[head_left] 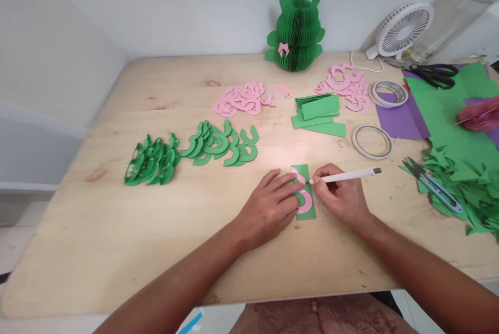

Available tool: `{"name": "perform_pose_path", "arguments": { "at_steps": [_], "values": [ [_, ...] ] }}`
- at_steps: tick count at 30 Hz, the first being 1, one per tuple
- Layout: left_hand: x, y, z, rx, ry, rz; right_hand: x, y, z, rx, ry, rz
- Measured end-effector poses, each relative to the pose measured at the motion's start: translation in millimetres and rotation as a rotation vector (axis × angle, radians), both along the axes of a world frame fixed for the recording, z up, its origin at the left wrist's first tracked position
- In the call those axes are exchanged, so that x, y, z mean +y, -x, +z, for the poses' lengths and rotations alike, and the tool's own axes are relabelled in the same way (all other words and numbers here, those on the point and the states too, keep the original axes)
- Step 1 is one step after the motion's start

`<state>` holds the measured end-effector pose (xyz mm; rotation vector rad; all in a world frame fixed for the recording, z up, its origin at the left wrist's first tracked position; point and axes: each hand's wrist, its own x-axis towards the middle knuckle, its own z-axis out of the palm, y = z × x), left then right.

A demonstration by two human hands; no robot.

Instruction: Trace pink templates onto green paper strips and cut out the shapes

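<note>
A curved pink paper cutout (pixel 306 203) lies on a green paper strip (pixel 310 213) near the front of the table. My left hand (pixel 268 206) rests flat over the cutout's left side, fingers stretched out and pressing it down; part of the cutout is hidden under the fingertips. In my right hand (pixel 340 196) is a white pen (pixel 351 175) with a dark end cap, pinched near its tip. The tip points left, at the cutout's right edge over the green strip.
Green curved cutouts (pixel 224 144) and folded green pieces (pixel 153 161) lie left. Behind are pink cutouts (pixel 244 100), green strips (pixel 320 110) and a green paper rabbit (pixel 299 35). Rightward are tape rolls (pixel 372 141), thread snips (pixel 434 183), green scraps (pixel 475 188), scissors (pixel 436 74) and a fan (pixel 405 29).
</note>
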<state>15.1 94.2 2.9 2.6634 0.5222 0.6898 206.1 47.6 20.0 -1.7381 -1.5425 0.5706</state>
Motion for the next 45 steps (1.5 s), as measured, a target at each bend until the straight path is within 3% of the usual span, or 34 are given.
{"name": "perform_pose_path", "arguments": {
  "at_steps": [45],
  "values": [
    [0.4, 0.1, -0.3, -0.001, 0.006, -0.006, 0.9, 1.0, -0.8, 0.032, -0.010, 0.001]
  ]
}}
